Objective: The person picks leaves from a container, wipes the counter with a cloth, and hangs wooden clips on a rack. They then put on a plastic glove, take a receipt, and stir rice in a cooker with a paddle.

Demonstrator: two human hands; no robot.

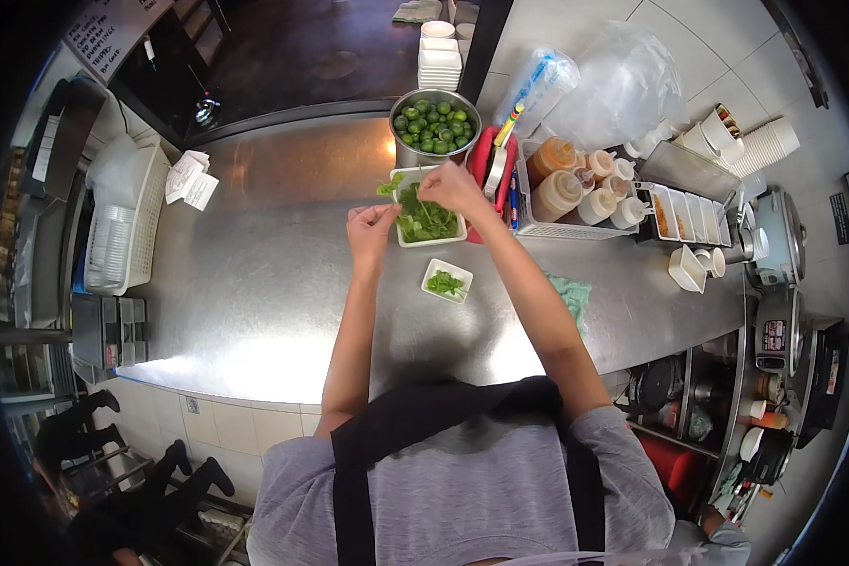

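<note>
- Leafy greens [427,224] fill a white tray [432,242] beneath our hands, partly hidden by our right hand [451,189].
- Our right grip is pinched narrow on what looks like a thin stem; our left hand [373,228] bunches its fingertips at the tray's left rim, and we cannot tell whether it holds anything.
- We lose the corners to darkness; dark-clothed legs [174,481] at lower left are cut off.
- Our metal tabletop [255,274] shines with glare near us; pale tiles [222,429] cover the floor.
- Nearer us sits a small dish [443,297] with more greens.
- Just beyond the tray we see a metal bowl [401,146] of round green fruit [434,125].
- Squeeze bottles [558,193] crowd a basket [575,229] to the right; our right forearm partly covers a green cloth [571,297].
</note>
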